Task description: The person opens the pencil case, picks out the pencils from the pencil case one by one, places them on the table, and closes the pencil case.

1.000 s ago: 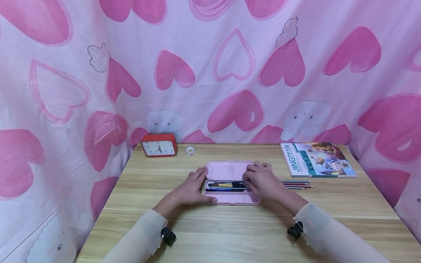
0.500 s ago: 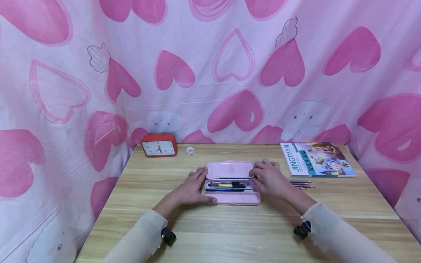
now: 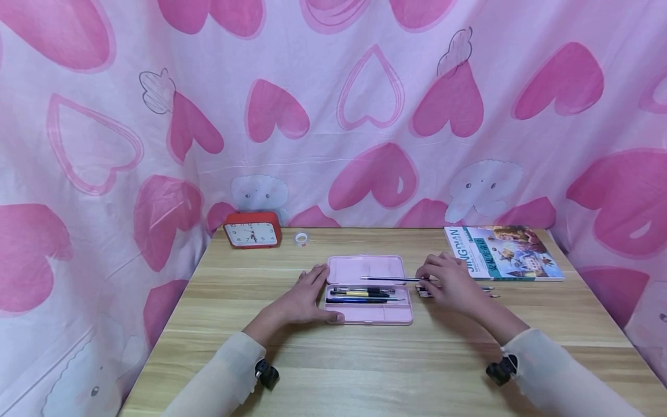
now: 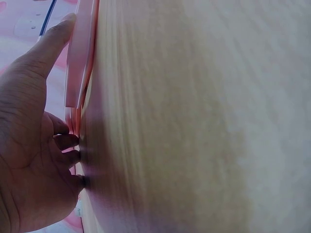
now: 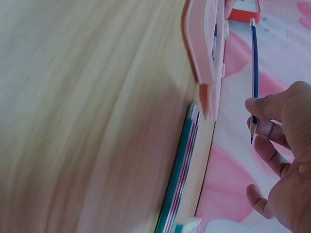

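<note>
In the head view a pink pencil case (image 3: 356, 314) lies with its lid (image 3: 346, 270) laid back. Several pens (image 3: 356, 300) rest in its rear compartment. My left hand (image 3: 299, 301) spans the case's left end, thumb at the front rim and fingers stretched toward the lid. My right hand (image 3: 450, 284) pinches a dark blue pencil (image 5: 255, 68) near its sharpened point between thumb and forefinger. The pencil's other end reaches left over the case. Below the right hand, several striped pencils (image 5: 182, 165) lie on the table, partly hidden by it in the head view.
A red alarm clock (image 3: 252, 233) and a small tape roll (image 3: 301, 238) stand at the back left of the wooden table (image 3: 333, 370). An illustrated book (image 3: 502, 253) lies at the back right. A pink heart-patterned curtain (image 3: 333, 116) hangs behind.
My right hand has moved right from the case to over the pencils on the table, bringing the dark blue pencil out of the case. The left hand has stayed in place.
</note>
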`<state>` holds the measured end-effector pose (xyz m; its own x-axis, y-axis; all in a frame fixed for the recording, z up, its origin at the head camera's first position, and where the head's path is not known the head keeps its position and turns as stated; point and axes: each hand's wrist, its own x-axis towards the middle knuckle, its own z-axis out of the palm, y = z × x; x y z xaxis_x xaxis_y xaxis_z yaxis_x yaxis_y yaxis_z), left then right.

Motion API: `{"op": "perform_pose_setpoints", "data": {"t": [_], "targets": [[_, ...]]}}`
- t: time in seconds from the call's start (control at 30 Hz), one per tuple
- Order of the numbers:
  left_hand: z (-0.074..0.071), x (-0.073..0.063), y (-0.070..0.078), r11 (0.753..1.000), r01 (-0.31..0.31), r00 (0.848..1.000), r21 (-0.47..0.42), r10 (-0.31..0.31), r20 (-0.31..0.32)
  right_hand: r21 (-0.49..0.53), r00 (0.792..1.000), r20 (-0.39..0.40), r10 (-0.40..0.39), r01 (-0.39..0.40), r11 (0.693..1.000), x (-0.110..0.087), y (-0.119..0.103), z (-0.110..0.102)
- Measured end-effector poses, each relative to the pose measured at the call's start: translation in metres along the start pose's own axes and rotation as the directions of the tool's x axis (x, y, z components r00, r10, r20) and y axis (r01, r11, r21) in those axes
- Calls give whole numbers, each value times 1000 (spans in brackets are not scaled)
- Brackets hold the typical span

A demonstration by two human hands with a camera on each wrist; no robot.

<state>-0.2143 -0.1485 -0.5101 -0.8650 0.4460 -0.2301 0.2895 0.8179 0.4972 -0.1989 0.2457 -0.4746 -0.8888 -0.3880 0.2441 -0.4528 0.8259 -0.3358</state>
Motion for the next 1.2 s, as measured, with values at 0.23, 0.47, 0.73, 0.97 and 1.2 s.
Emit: {"op": "perform_pose_setpoints", "data": {"t": [0.23,0.47,0.73,0.97,1.2], "targets": [[1,1,-1,1000,11,1000,5,-11,2,-14,999,-20,32,-33,999,-17,19,-7],[0,1,-1,1000,10,1000,3,-10,1,-50,999,-26,47,-48,998,-36,40,-15],[1,1,-1,1000,2,1000,-2,-2,2,-75,996,-26,80,-82,994,-55,59,-20],[0,0,0,1000,2,1000,-3,-2,2,-85,996,-49,78,-82,993,-72,70,-23],[2,1,-2,1000,6,1000,8,-6,-1,-92,994,-7,113,-114,989,-79,79,-23]]}}
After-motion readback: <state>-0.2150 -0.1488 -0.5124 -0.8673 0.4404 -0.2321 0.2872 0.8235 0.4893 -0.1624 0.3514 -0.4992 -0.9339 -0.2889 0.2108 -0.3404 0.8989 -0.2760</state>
